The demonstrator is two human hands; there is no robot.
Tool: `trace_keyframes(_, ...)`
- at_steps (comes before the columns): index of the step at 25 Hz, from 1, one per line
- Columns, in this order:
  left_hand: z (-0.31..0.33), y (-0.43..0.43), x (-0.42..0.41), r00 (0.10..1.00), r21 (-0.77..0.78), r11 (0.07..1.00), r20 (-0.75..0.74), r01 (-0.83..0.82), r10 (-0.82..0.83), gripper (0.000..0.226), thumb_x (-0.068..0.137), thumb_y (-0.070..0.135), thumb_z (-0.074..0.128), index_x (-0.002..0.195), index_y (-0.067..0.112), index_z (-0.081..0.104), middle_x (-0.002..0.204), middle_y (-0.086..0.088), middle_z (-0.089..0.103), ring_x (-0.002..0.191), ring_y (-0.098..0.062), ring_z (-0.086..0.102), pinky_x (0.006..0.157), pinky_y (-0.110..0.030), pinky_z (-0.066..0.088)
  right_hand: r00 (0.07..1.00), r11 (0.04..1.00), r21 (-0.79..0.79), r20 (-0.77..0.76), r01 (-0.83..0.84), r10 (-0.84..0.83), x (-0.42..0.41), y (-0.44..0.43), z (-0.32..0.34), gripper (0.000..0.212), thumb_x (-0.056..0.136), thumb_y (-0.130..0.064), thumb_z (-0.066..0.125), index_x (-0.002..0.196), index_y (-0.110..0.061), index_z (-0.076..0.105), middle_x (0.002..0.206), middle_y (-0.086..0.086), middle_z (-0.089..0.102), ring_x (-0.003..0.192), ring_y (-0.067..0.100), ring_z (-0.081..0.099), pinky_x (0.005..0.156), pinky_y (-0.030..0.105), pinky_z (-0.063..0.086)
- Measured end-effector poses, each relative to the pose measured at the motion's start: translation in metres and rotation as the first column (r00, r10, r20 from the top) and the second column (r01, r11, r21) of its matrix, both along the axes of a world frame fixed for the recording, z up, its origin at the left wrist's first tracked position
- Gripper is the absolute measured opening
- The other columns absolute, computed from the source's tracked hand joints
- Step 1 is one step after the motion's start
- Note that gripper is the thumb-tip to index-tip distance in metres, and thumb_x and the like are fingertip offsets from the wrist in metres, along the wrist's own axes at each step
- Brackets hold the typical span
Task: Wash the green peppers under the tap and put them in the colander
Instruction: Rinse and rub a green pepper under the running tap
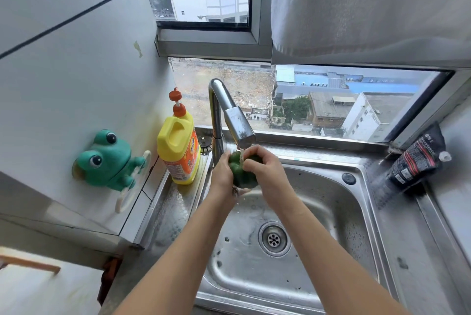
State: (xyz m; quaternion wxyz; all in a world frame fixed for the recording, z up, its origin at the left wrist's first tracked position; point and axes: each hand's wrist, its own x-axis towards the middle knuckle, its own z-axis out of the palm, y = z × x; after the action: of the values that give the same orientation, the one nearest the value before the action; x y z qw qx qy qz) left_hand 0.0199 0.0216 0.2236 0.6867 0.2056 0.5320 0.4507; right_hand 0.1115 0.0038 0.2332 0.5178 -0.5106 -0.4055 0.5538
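The left hand (223, 174) and right hand (265, 169) each curl a closed grip round the pepper (242, 178) under the running tap (237, 121) at the back left corner of the sink (328, 160), where wet skin could let it slip into the basin; no colander shows

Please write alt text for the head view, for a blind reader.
The left hand and right hand hold a green pepper under the running tap, above a steel sink. A yellow bottle and a green frog figure are at left, a window behind.
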Motion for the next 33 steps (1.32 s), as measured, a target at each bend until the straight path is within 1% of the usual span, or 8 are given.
trace_keyframes(3, 0.005, -0.006, -0.002, 0.997, -0.064, 0.996, 0.029, 0.069, -0.068, 0.037, 0.098, 0.041, 0.035, 0.097, 0.018, 0.064, 0.1, -0.015, 0.067, 0.088, -0.03, 0.065, 0.086, -0.051, 0.053, 0.942, 0.973, 0.041, 0.264, -0.228, 0.21, 0.014, 0.001, 0.007, 0.032, 0.073, -0.004, 0.06, 0.077, -0.036, 0.06, 0.085, -0.012, 0.061, 0.08, 0.005, 0.056, 0.072, 0.02, 0.044)
trace_keyframes(9, 0.012, -0.01, -0.009, 0.996, 0.109, 0.994, -0.091, 0.018, -0.008, 0.03, 0.098, 0.031, 0.038, 0.088, 0.015, 0.062, 0.084, -0.011, 0.066, 0.071, -0.02, 0.065, 0.047, -0.027, 0.054, 0.732, 0.945, 0.12, 0.664, -0.304, 0.151, 0.017, -0.005, 0.004, 0.027, 0.091, -0.021, 0.055, 0.116, -0.032, 0.055, 0.092, -0.003, 0.063, 0.081, 0.011, 0.058, 0.069, 0.019, 0.042)
trace_keyframes(14, 0.021, -0.013, -0.01, 0.974, 0.127, 0.985, -0.211, 0.117, -0.089, 0.033, 0.099, 0.031, 0.038, 0.084, 0.015, 0.062, 0.083, -0.012, 0.065, 0.072, -0.023, 0.064, 0.047, -0.029, 0.056, 0.793, 0.912, -0.085, 0.468, -0.4, 0.391, 0.026, 0.002, 0.011, 0.037, 0.088, -0.008, 0.057, 0.121, -0.024, 0.053, 0.112, 0.011, 0.062, 0.104, 0.027, 0.061, 0.092, 0.038, 0.052)
trace_keyframes(18, 0.023, -0.009, -0.016, 0.923, 0.027, 0.972, -0.321, 0.234, -0.214, 0.035, 0.097, 0.038, 0.04, 0.08, 0.017, 0.063, 0.087, -0.01, 0.066, 0.083, -0.028, 0.066, 0.082, -0.05, 0.056, 0.744, 0.926, -0.033, 0.585, -0.377, 0.324, 0.036, 0.005, 0.015, 0.026, 0.08, -0.027, 0.073, 0.101, -0.028, 0.057, 0.103, 0.002, 0.066, 0.097, 0.015, 0.063, 0.083, 0.033, 0.056)
trace_keyframes(22, 0.022, -0.003, -0.018, 0.93, 0.064, 0.977, -0.322, 0.206, -0.175, 0.03, 0.095, 0.036, 0.047, 0.081, 0.014, 0.062, 0.08, -0.01, 0.066, 0.073, -0.022, 0.066, 0.063, -0.035, 0.059, 0.717, 0.916, -0.022, 0.615, -0.4, 0.328, 0.028, 0.004, 0.009, 0.031, 0.086, -0.012, 0.057, 0.111, -0.029, 0.051, 0.087, -0.001, 0.06, 0.081, 0.018, 0.06, 0.07, 0.027, 0.052)
trace_keyframes(26, 0.013, 0.0, -0.021, 0.989, -0.115, 0.984, 0.074, 0.136, -0.129, 0.037, 0.092, 0.042, 0.051, 0.098, 0.008, 0.062, 0.09, -0.019, 0.067, 0.077, -0.028, 0.067, 0.06, -0.04, 0.06, 0.829, 0.916, 0.102, 0.473, -0.387, 0.298, 0.027, 0.004, 0.001, 0.042, 0.082, -0.002, 0.061, 0.115, -0.028, 0.057, 0.104, -0.003, 0.064, 0.1, 0.014, 0.062, 0.086, 0.021, 0.05)
trace_keyframes(30, -0.003, 0.0, -0.03, 0.901, -0.316, 0.888, 0.384, 0.333, -0.201, 0.057, 0.091, 0.058, 0.044, 0.106, 0.005, 0.06, 0.09, -0.028, 0.069, 0.074, -0.042, 0.069, 0.058, -0.047, 0.058, 0.531, 0.892, 0.224, 0.847, -0.394, 0.022, 0.027, 0.001, -0.014, 0.033, 0.092, -0.026, 0.056, 0.125, -0.019, 0.058, 0.112, 0.002, 0.068, 0.1, 0.019, 0.063, 0.084, 0.021, 0.042)
trace_keyframes(33, -0.015, 0.001, -0.03, 0.891, -0.294, 0.894, 0.406, 0.339, -0.205, 0.057, 0.09, 0.058, 0.043, 0.11, 0.007, 0.058, 0.096, -0.027, 0.066, 0.076, -0.042, 0.068, 0.047, -0.038, 0.058, 0.501, 0.853, 0.311, 0.863, -0.42, -0.068, 0.03, 0.003, -0.02, 0.043, 0.093, -0.045, 0.043, 0.123, -0.019, 0.061, 0.105, 0.002, 0.071, 0.09, 0.02, 0.067, 0.075, 0.022, 0.044)
